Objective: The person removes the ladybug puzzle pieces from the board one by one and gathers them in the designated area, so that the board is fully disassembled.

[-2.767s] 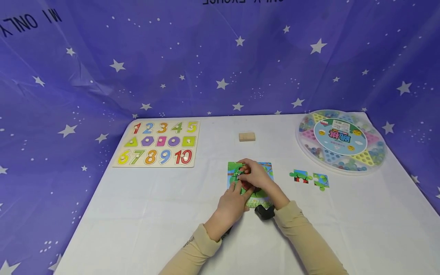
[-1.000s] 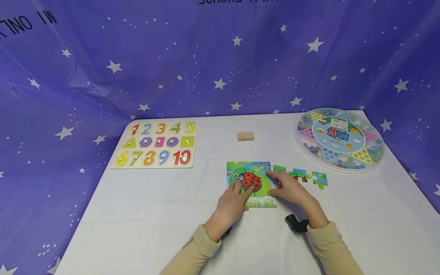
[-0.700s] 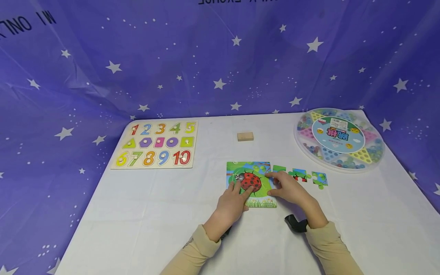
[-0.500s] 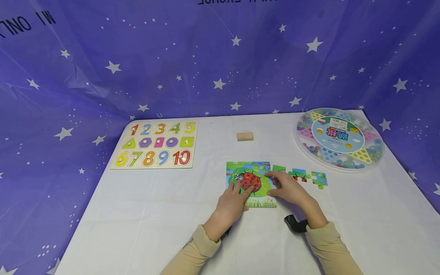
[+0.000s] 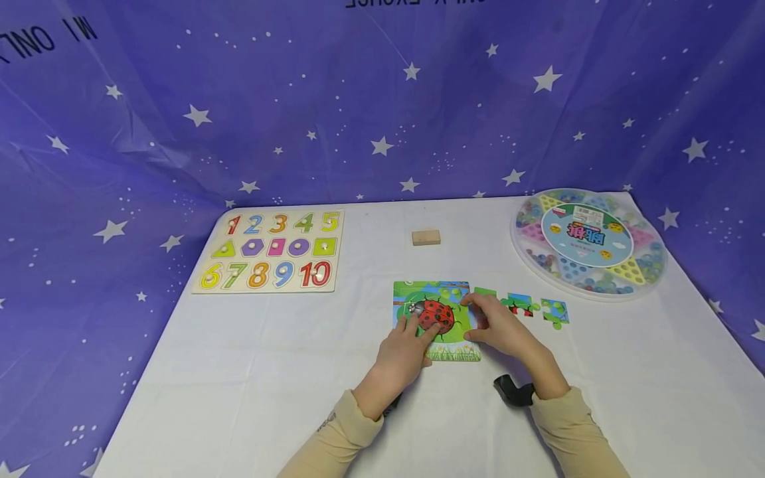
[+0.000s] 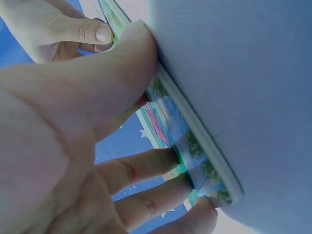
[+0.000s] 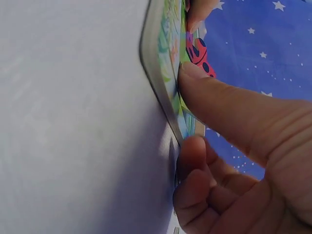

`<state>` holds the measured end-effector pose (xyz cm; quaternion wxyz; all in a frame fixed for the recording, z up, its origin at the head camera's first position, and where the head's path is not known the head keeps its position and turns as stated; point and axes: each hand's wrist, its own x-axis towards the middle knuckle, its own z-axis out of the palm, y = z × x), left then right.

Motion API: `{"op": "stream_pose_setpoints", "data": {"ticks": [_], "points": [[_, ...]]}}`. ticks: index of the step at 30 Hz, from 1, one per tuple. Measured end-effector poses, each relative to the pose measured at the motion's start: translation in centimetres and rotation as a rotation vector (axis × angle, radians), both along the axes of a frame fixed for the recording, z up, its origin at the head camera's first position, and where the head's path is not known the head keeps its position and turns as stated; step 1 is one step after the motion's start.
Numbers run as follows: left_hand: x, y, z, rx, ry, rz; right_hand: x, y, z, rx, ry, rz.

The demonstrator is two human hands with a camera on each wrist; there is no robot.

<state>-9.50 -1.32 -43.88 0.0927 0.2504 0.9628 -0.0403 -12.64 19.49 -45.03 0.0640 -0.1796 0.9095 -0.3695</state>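
A square ladybug jigsaw puzzle (image 5: 439, 315) lies on the white table in front of me. My left hand (image 5: 403, 352) rests on its lower left part, fingers fairly straight across the picture; in the left wrist view the thumb (image 6: 131, 58) lies against its edge. At the right side my right hand (image 5: 505, 325) holds the puzzle between bent index finger and thumb. The right wrist view has that thumb (image 7: 209, 87) on the picture, the other fingers curled by the edge. A loose puzzle piece (image 5: 485, 291) is partly hidden behind this hand; two more pieces (image 5: 518, 305) lie beyond it.
A wooden number and shape board (image 5: 269, 251) lies at the back left. A small wooden block (image 5: 426, 238) is behind the puzzle. At the back right stands a round Chinese checkers case (image 5: 588, 242) with marbles. A purple star-patterned cloth (image 5: 382, 99) hangs behind the table.
My right hand has moved from the puzzle's upper left to its right edge, uncovering the ladybug, and has stayed there for the last second. The left hand has kept its place.
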Motion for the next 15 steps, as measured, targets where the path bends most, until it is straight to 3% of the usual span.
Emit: {"op": "stream_pose_setpoints", "data": {"ticks": [15], "points": [[0.05,0.02,0.11,-0.004,0.018,-0.005,-0.07,0.06,-0.14,-0.022,-0.053,-0.020]]}}
